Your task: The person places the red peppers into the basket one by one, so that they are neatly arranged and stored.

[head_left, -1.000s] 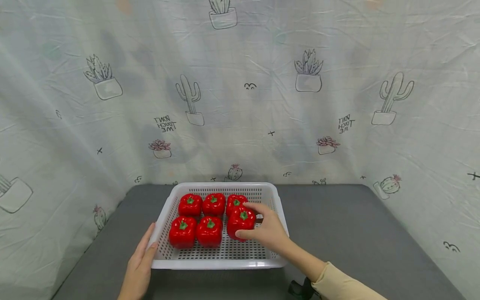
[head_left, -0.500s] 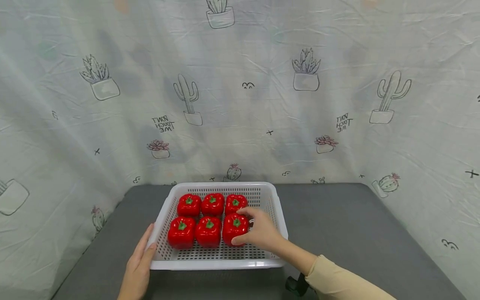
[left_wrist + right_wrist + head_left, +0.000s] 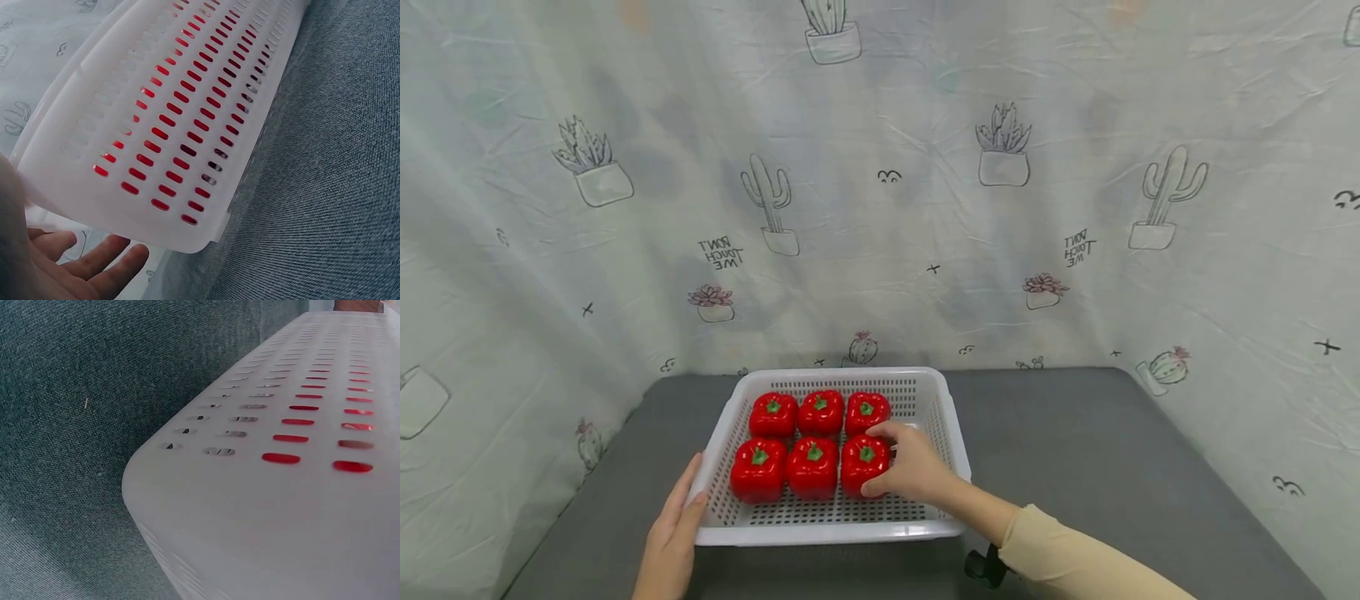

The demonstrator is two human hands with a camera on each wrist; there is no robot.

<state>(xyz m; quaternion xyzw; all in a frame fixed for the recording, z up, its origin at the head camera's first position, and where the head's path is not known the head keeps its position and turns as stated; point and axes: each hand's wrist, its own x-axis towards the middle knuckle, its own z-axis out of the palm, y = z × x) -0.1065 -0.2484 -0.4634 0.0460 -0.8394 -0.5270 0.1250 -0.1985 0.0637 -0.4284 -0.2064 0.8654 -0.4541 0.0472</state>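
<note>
Red bell peppers with green stems stand in two rows in a white perforated plastic basket (image 3: 820,533). My right hand (image 3: 917,468) holds the front right bell pepper (image 3: 854,473), thumb at its near side and fingers at its far side. Behind that one sits the back right bell pepper (image 3: 863,412), close to my fingertips. At the basket's left end, my left hand (image 3: 670,533) rests against the outer wall with its fingers extended. The left wrist view shows this hand's fingers (image 3: 119,272) loosely spread beside the basket's corner. The right wrist view shows the basket's wall (image 3: 262,512), but not the right hand.
The front middle bell pepper (image 3: 812,475) stands left of the held one. A grey cloth-covered table (image 3: 1060,450) lies under the basket, with a cactus-print curtain (image 3: 880,217) behind and at both sides. A small black object (image 3: 985,567) is beside the right sleeve.
My right hand has moved the front right bell pepper leftward and toward me, into line with the front row. My left hand stays at the basket's left end. The head view has shifted slightly.
</note>
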